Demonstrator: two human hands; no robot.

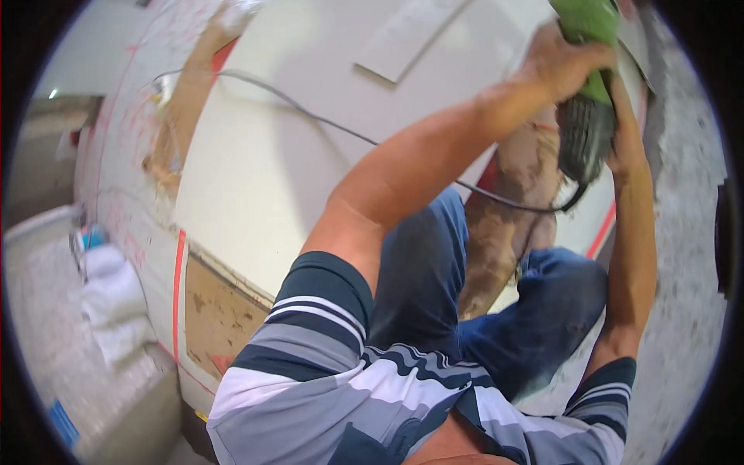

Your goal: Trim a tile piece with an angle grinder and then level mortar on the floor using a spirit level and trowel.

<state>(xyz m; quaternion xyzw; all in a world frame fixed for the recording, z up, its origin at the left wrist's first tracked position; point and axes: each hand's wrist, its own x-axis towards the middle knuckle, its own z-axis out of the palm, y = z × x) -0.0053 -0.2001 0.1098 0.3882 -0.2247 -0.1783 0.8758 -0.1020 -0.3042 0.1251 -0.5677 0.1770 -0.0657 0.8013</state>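
Both my arms stretch forward to a green and black corded power tool [587,116] at the upper right. My left hand [555,65] is closed round the green part, its thumb lying across it. My right hand [622,128] grips the tool's right side, with its fingers partly hidden behind the housing. The tool's head runs up out of the picture, so its working end is not visible. From its black rear end a dark cable [310,115] loops beneath my left arm and over a large pale panel [240,155].
A narrow pale board [407,43] lies on the panel. Brown, stained sheeting [504,225] stretches between my knees. At the left, white crumpled cloth [116,302] rests on a plastic-wrapped stack [54,310]. Rough grey floor [690,232] runs along the right.
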